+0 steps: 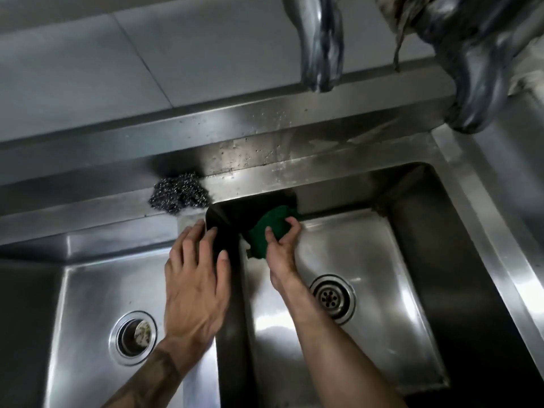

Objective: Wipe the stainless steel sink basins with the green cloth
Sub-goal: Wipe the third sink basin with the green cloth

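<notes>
**Green cloth pressed into the far left corner of the right basin**

Head view: a double stainless steel sink fills the frame, seen from above. The right hand (282,245) reaches down into the right basin (368,254) and grips the green cloth (269,231), fingers curled over it, pushing it against the far left corner where the back wall meets the divider. Part of the cloth sits in shadow, so its full outline is hard to read. The left hand (195,278) lies flat and open, fingers spread, on top of the divider (232,334) between the two basins, its fingertips reaching the back ledge; it holds nothing. A tattoo shows on the left forearm.

The right basin's drain (332,298) is a round strainer with holes, just right of the right wrist. The left basin (88,304) has a wider drain opening (134,337) near the left forearm.

On the back ledge, a steel wool scourer (179,193) rests just beyond the left fingertips. Two faucet spouts hang from above: one (322,51) over the ledge near the centre, another (482,83) at the upper right. Water droplets speckle the backsplash (250,134) behind the right basin.
</notes>
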Available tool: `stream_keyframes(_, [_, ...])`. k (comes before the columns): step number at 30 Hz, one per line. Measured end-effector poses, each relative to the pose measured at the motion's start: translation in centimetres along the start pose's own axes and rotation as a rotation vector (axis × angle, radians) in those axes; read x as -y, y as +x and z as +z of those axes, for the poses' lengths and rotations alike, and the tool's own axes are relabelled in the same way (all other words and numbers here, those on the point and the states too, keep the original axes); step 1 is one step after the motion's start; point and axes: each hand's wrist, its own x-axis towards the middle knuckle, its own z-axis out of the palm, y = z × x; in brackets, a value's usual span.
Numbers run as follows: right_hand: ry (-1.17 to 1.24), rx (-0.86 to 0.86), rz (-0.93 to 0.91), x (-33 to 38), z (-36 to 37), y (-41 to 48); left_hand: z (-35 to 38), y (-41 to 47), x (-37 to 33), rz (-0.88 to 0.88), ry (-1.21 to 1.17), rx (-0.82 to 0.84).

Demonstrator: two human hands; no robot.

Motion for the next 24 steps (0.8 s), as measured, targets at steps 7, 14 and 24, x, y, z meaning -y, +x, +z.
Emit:
stream_keyframes(7, [-0.168, 0.521, 0.069, -0.4, 0.2, -6.5, -0.2, 0.0, -0.3, -0.044, 0.004, -0.015])
stream_keyframes(14, [-0.631, 0.808, 0.219, -1.0, -9.0, -15.8, -0.5, -0.2, -0.3, -0.052, -0.003, 0.016])
stream_keyframes(24, [-0.731, 1.016, 0.454, 2.7, -14.9, -22.3, -0.4, -0.5, 0.3, -0.018, -0.051, -0.006])
